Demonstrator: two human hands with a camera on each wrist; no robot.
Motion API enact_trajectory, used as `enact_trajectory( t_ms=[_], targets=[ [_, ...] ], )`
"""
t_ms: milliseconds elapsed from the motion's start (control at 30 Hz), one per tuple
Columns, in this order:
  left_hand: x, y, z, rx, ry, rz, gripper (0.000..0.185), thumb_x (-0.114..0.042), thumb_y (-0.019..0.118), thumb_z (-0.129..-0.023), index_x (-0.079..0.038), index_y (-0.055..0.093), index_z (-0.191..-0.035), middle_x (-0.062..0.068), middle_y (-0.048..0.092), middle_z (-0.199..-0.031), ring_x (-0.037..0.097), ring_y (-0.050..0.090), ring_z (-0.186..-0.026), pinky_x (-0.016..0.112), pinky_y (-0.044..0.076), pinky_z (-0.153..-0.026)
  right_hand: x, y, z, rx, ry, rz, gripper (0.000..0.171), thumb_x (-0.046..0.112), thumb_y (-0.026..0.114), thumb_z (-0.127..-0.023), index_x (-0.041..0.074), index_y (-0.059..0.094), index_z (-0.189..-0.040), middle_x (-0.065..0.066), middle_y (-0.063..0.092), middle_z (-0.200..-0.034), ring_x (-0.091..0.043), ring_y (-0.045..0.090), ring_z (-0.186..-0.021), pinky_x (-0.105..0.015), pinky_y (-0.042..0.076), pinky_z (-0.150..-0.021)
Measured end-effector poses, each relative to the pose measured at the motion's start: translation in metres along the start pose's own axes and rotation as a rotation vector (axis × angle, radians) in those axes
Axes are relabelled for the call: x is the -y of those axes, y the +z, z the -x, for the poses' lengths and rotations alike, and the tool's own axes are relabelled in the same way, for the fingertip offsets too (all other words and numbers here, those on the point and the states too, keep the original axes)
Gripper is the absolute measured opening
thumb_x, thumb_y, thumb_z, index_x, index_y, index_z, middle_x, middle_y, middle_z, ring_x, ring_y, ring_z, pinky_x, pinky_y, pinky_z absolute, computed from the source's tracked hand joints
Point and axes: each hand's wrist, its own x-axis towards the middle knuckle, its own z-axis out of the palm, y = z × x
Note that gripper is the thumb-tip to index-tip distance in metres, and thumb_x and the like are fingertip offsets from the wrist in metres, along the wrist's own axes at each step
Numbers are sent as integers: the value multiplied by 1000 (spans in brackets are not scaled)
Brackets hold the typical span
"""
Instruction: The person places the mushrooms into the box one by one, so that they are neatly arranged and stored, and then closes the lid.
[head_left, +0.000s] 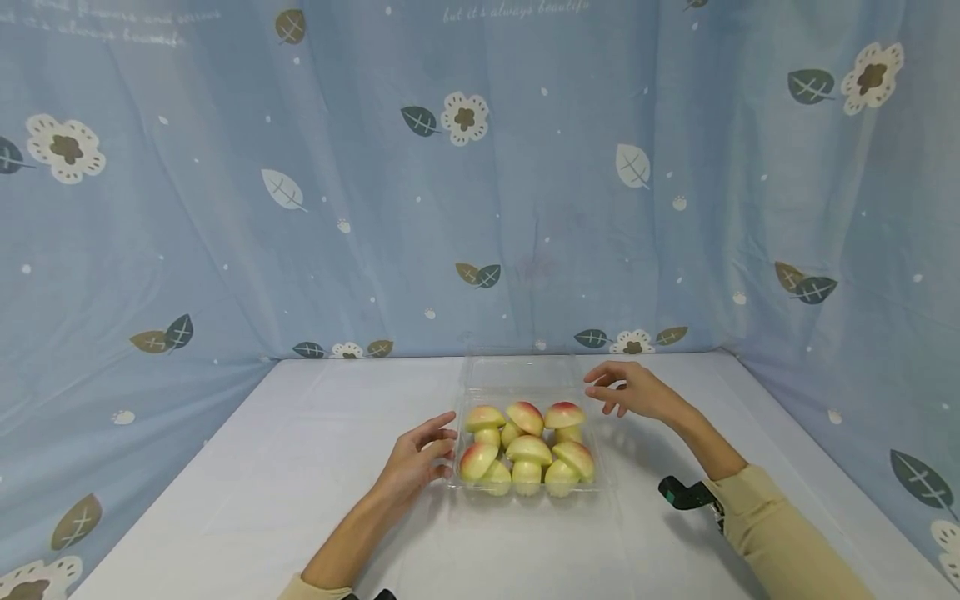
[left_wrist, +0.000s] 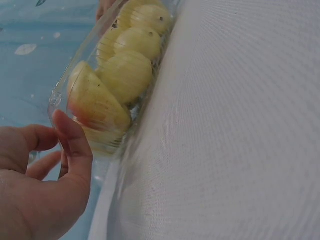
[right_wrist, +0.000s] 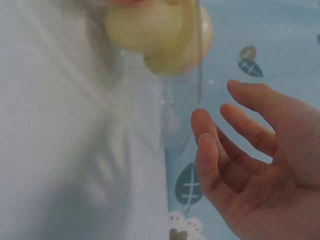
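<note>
A clear plastic clamshell box [head_left: 456,487] stands on the table with its transparent lid [head_left: 521,372] tipped back. Inside are two rows of mushroom-shaped, yellow-green pieces [head_left: 528,450], some with red-tinged caps. My left hand [head_left: 411,458] is at the left side of the box, its relaxed, bent fingers against or very near the wall; contact is hard to tell. In the left wrist view, a fingertip [left_wrist: 61,119] overlaps the box's corner. Beyond the box's right side, my right hand [head_left: 633,390] hovers near the lid, fingers loosely bent and holding nothing.
A white cloth [head_left: 337,417] covers the table under the box. Blue curtains [head_left: 540,208] printed with leaves and flowers hang behind and at both sides. A black wrist device [head_left: 686,493] sticks out from the right sleeve.
</note>
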Motion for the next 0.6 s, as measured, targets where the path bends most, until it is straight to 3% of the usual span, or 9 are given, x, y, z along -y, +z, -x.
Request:
enact_trajectory(
  t_ms=[300,600],
  targets=[
    [1,0,0,1,7,5,54,-2,56,-95,-5,42,-147,8,53,-112,12,52,-80,21,49,-57,-17,2,-6,-34,116,-23,47,32,64,-95,0,57,-130,-22,66,-116,-33,70,-81,-35,59,-63],
    [0,2,-1,-9,1,7,54,-2,56,-95,-7,43,-147,8,53,-113,12,52,-80,21,49,-57,-24,4,-17,-45,162,-27,52,34,58,-99,-1,52,-137,-26,64,-115,-29,71,-80,-37,60,-65]
  ],
)
